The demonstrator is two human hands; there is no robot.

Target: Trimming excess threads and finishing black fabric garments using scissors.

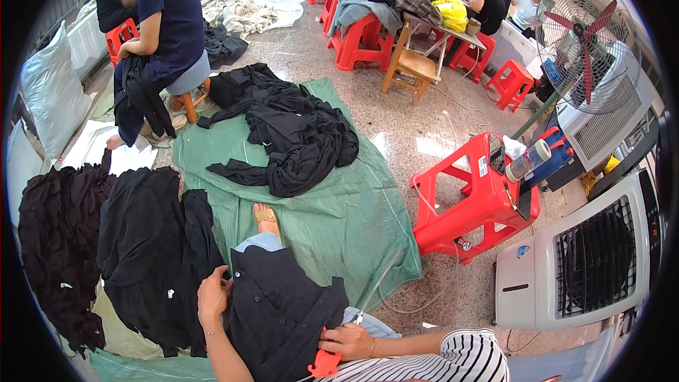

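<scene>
A black buttoned garment (276, 297) lies spread over my lap, its row of buttons facing up. My left hand (214, 298) is at its left edge, thumb and fingers closed on the cloth. Over its lower right part rests my right hand (348, 342), fingers curled around an orange-red plastic tool (325, 363) that shows above and below them. Its exact kind I cannot make out. Close to the right hand, a thin metal piece (358, 317) meets a clear hose. Left of my lap are heaped black garments (141, 226).
A green sheet (332, 226) on the floor carries another black garment pile (297, 138). To the right stand red stools (460, 198), a white air cooler (537, 276) and a caged fan (587, 35). A seated person (166, 28) handles dark cloth at the far left.
</scene>
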